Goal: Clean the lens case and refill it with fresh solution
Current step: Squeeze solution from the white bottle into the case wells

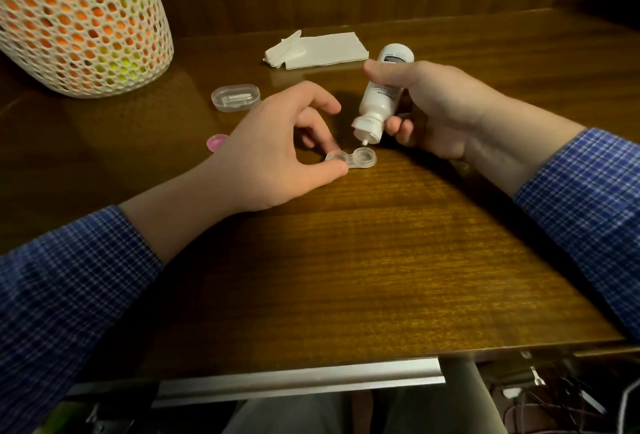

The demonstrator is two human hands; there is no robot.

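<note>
A clear two-well lens case (360, 159) lies uncapped on the wooden desk (346, 260). My left hand (277, 153) pinches its left well between thumb and fingers. My right hand (433, 107) grips a white solution bottle (381, 94), tipped nozzle-down. The nozzle tip hangs just above the case's right well. A pink cap (216, 141) lies on the desk to the left, partly hidden behind my left hand.
A clear oval plastic lid (235, 97) sits behind my left hand. Folded white tissues (318, 50) lie at the back. A white mesh basket (79, 17) of orange and yellow balls stands at the back left. A wooden wall closes the back.
</note>
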